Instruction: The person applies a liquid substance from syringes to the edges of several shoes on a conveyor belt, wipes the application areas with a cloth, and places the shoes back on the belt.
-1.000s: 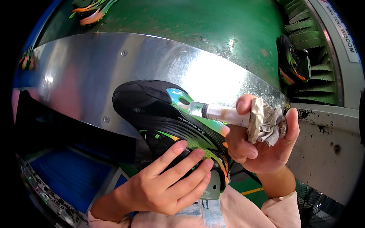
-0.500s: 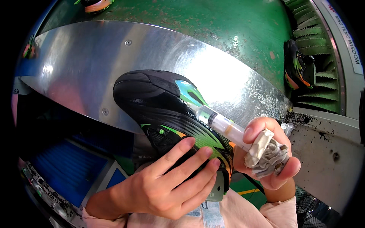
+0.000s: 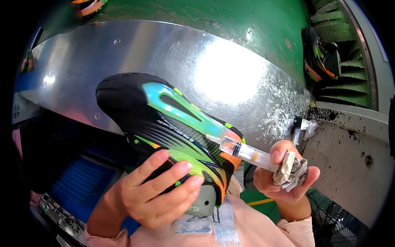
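Observation:
A black running shoe (image 3: 123,96) with green, orange and blue-green patches lies tilted on its side, sole edge turned up, in front of my body. My left hand (image 3: 158,191) is wrapped round its upper near the heel, fingers on the green mesh. A grey-green shoe last (image 3: 201,201) fills the heel opening. My right hand (image 3: 284,177) grips a clear syringe (image 3: 247,152) with a dark plunger seal. The syringe's tip is at the seam between upper and sole, toward the heel. A crumpled, dirty whitish wad (image 3: 292,173) is also held in the right hand, around the syringe's rear end.
A curved metal ledge (image 3: 82,70) runs across behind the shoe, along a green conveyor belt (image 3: 230,20). Another shoe (image 3: 321,55) stands by the curtained opening (image 3: 349,82) at right, and one more shoe (image 3: 88,6) is at the far left. A fan (image 3: 333,218) is low at right.
The shoe has shifted left and rolled, showing more of its sole side. The syringe tip has gone from the midfoot seam toward the heel. Shoes on the belt appear displaced slightly.

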Available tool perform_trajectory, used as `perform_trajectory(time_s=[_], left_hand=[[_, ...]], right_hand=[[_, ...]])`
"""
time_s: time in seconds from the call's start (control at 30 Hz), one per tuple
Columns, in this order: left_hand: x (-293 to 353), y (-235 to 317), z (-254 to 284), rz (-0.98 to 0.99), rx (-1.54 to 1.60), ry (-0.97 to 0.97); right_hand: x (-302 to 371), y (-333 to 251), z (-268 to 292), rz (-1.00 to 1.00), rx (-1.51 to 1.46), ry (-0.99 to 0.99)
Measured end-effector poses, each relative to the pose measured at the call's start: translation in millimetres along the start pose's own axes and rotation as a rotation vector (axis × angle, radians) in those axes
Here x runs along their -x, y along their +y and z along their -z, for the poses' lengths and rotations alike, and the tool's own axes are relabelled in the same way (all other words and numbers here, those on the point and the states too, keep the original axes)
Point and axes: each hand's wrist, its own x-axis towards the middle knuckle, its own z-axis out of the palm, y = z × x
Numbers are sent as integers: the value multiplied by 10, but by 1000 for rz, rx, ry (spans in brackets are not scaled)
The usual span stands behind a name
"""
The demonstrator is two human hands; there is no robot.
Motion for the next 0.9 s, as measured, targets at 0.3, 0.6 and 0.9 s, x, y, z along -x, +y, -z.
perform_trajectory(time_s=[0.3, 0.6, 0.9], left_hand=[[256, -5, -108, -60, -88, 26], [281, -30, -136, -100, -84, 43], [281, -36, -174, -133, -40, 76]], right_hand=[[307, 54, 64, 14, -4, 31], [373, -174, -129, -50, 233, 119], [-277, -819, -648, -405, 589, 237]])
